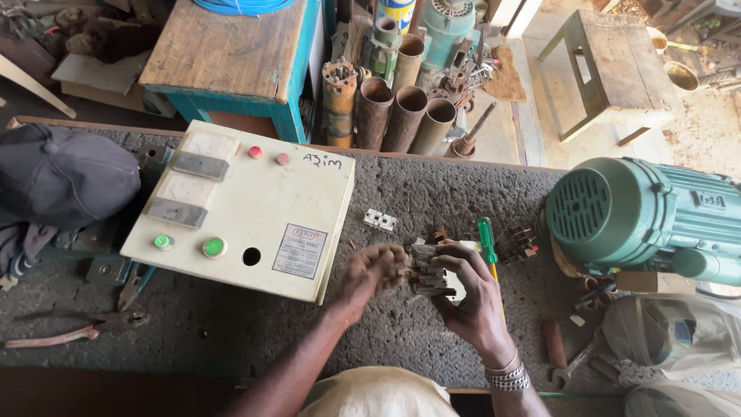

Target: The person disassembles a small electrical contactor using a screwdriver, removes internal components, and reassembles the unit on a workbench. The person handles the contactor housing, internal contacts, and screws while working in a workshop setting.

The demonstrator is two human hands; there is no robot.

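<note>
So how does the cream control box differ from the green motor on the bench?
The cream control box is flat, square-edged and pale, lying face up to the left of the hands; the green motor is rounded, ribbed and lies on its side at the right. The control box carries round buttons and two meter windows; the motor shows a slotted fan cover. Both rest on the dark bench, and neither hand touches them.

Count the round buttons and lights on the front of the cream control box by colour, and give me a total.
On the cream control box, beside the left hand and right hand, which hold a small electrical part:
Red buttons: 2
Green buttons: 2
Total: 4
</note>
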